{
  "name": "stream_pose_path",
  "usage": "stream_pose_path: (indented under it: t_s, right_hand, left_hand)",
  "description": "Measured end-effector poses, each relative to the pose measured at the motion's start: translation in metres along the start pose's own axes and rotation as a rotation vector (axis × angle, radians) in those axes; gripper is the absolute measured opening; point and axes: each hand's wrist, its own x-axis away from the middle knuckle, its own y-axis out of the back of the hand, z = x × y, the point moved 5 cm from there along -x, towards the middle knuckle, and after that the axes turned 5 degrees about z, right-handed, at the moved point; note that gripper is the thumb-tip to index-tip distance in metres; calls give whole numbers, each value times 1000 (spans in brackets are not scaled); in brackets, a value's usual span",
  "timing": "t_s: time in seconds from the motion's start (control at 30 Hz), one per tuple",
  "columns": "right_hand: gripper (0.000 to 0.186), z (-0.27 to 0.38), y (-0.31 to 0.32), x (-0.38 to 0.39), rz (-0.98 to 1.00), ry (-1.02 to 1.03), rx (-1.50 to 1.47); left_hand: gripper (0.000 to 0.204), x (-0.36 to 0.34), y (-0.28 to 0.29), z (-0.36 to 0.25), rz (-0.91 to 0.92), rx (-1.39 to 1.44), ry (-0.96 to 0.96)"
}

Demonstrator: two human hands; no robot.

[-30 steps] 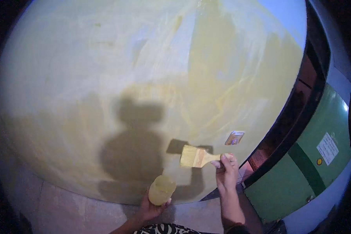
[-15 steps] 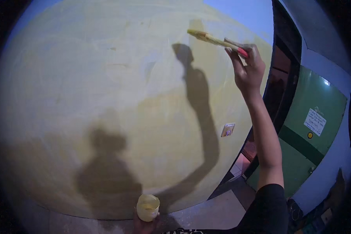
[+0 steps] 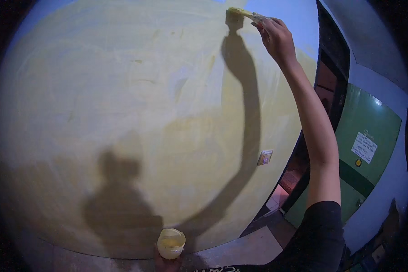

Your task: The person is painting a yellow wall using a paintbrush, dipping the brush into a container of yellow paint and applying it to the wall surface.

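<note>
High at the upper right of the wall, my right hand (image 3: 275, 36) is closed round the handle of a paintbrush (image 3: 243, 12). Its yellow-coated bristles point left and lie at the border between yellow paint and bare blue wall; whether they touch it I cannot tell. Yellow paint, streaky in places, covers most of the wall (image 3: 136, 99). Low in front of me, my left hand (image 3: 164, 263) holds a pale yellow paint cup (image 3: 171, 252), upright with some paint inside. Most of that hand is hidden beneath and behind the cup.
A wall socket (image 3: 265, 157) sits on the right part of the painted wall. Farther right come a dark doorway (image 3: 327, 81) and a green door (image 3: 381, 131) bearing a paper notice (image 3: 364, 147). Light floor tiles (image 3: 254, 249) run along the wall's foot. Shadows fall across the paint.
My right hand has gone up with the brush, from beside the yellow area to the blue border. The arm is stretched higher. The cup in my left hand has hardly moved.
</note>
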Motion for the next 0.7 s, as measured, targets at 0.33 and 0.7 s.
stream_pose_path:
  t_s: [0.33,0.7]
  right_hand:
    - [20,56,13,71,188,17,-182]
    - [23,14,32,35,58,-5,-9]
  left_hand:
    - [78,-26,3,-1,-117,-208,-134]
    - [76,-42,1,-1,-17,-360,-28]
